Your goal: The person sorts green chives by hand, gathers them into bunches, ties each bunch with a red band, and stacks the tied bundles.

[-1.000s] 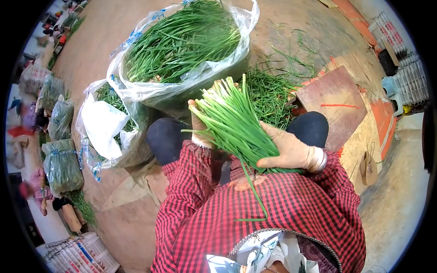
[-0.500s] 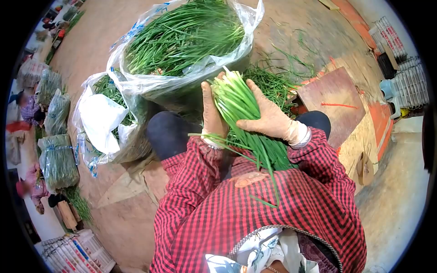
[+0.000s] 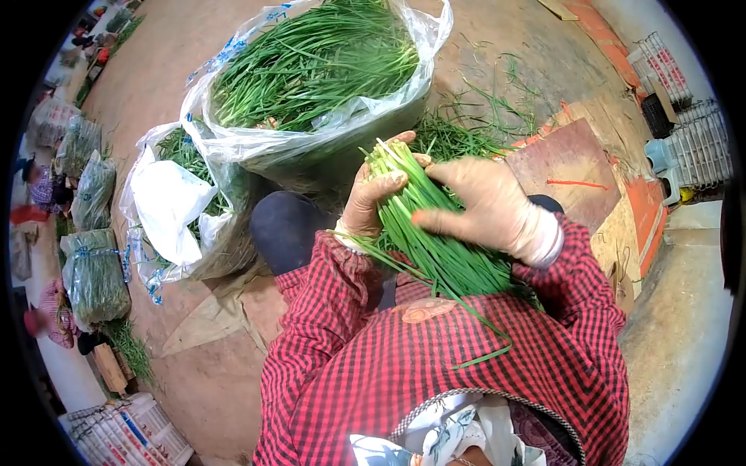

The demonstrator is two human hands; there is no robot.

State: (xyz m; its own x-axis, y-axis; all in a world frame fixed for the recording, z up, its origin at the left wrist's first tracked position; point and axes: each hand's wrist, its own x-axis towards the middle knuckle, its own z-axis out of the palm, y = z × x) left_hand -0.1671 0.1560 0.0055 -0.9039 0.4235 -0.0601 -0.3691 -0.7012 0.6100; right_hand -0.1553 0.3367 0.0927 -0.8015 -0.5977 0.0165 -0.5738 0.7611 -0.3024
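Note:
A bunch of green chives [image 3: 443, 252] with pale stem ends lies across my lap, stems pointing up and away from me. My left hand [image 3: 365, 200], in a thin pale glove, is wrapped round the stem end from the left and beneath, its thumb on top. Over the bunch's right side is my right hand [image 3: 493, 203], gloved too and blurred, fingers and thumb apart; whether it touches the leaves is hard to see. A few loose leaves trail over my checked apron [image 3: 435, 349]. Just ahead stands a big clear plastic bag [image 3: 272, 147] full of chives [image 3: 311, 70].
A smaller bag [image 3: 128, 210] with a white plastic sheet [image 3: 167, 206] stands at left. Loose chives [image 3: 458, 136] lie behind my hands, beside a brown board [image 3: 571, 167]. Packed bags [image 3: 97, 283] and a person [image 3: 58, 314] are at far left; crates [image 3: 699, 144] stand at right.
My right hand has loosened from the bunch and shifted right, its fingers now apart. My left thumb has come over the stems. The trailing leaves have swung right across the apron.

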